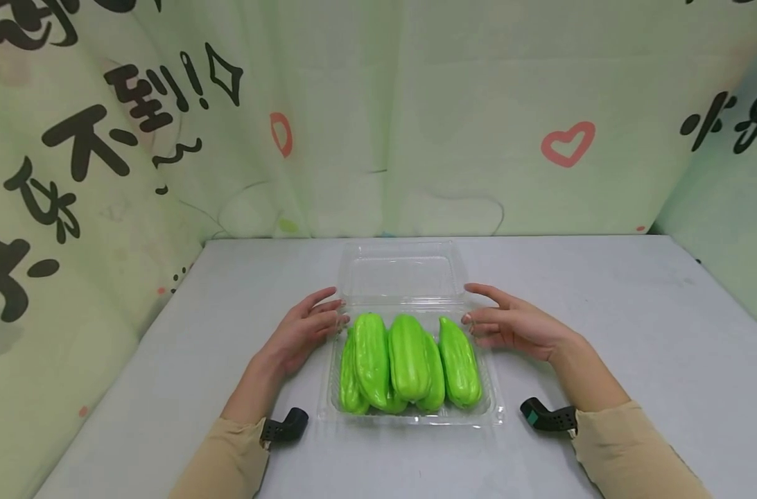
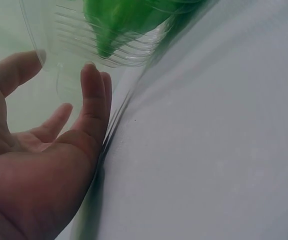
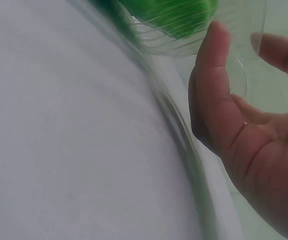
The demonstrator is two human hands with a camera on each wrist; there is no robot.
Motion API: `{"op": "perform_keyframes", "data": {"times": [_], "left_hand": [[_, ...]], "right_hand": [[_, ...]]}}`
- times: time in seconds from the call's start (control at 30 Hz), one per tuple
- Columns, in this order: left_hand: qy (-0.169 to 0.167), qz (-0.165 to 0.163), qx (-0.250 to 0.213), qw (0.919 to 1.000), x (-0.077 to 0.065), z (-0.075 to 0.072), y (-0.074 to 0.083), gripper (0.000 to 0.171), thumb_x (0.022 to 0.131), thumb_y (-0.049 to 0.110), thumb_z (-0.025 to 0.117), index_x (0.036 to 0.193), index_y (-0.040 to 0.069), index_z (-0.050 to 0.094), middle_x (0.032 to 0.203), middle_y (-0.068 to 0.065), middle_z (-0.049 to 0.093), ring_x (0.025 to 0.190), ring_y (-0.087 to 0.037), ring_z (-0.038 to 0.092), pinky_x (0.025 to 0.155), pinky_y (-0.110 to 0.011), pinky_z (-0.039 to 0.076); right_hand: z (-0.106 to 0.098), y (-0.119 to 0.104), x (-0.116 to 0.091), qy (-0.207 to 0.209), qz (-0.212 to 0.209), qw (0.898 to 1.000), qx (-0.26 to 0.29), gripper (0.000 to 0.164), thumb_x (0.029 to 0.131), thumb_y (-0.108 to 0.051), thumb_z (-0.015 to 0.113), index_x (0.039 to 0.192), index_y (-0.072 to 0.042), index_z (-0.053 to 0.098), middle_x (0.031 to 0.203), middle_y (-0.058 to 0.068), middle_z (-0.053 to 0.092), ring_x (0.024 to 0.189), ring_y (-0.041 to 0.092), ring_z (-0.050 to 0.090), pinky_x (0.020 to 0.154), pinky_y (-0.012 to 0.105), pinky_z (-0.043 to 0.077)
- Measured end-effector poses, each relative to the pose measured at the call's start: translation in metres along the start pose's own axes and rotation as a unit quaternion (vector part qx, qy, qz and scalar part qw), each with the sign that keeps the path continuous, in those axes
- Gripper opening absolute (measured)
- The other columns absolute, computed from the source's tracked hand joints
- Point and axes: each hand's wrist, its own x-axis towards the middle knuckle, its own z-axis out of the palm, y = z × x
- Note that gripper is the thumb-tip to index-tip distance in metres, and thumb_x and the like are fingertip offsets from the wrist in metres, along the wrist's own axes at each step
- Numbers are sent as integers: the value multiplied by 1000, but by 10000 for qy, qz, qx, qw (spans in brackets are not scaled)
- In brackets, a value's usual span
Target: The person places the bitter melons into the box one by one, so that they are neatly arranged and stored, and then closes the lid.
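Note:
A clear plastic clamshell box (image 1: 496,409) lies in the middle of the table, its hinged lid (image 1: 403,274) folded back toward the far side. Several bright green peppers (image 1: 410,357) fill the base, lengthwise and partly overlapping. At the box's left side is my left hand (image 1: 306,329), fingers loosely extended with the tips right at the rim near the hinge. My right hand (image 1: 509,322) mirrors it on the other side, its fingertips by the upper right corner. Both wrist views show fingers close to the ribbed plastic wall (image 2: 114,47), with green pepper visible through it.
The white table (image 1: 603,298) stretches out around the box. Behind it hangs a pale green curtain (image 1: 466,138) with dark lettering and red hearts, which continues along the left and right sides. A black strap device (image 1: 285,426) sits on each wrist.

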Motion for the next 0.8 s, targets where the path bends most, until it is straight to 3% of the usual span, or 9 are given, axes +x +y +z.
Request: {"op": "perform_keyframes", "data": {"times": [0.37, 0.53, 0.8], "left_hand": [[-275, 147, -71, 9995, -1, -2, 1, 66, 101, 1, 53, 160, 10, 24, 156, -24, 33, 131, -36, 51, 102, -30, 44], [-323, 216, -155, 9991, -1, -3, 2, 68, 102, -1, 52, 161, 14, 23, 153, -24, 36, 124, -31, 57, 107, -35, 41], [-374, 329, -254, 9984, -1, -2, 0, 67, 102, -4, 51, 161, 14, 23, 151, -24, 41, 113, -22, 63, 98, -28, 47]], "right_hand": [[0, 1, 2, -193, -49, 9995, 258, 80, 103, -7, 56, 161, -20, 4, 115, 13, 59, 86, 14, 59, 77, 31, 57], [0, 1, 1, -320, -173, 9984, 422, 74, 104, -6, 53, 158, -24, 5, 115, 12, 57, 83, 12, 57, 75, 30, 56], [-1, 1, 0, -675, -410, 9946, 667, 60, 104, -2, 51, 147, -29, 18, 113, 10, 56, 81, 11, 55, 71, 27, 56]]}}
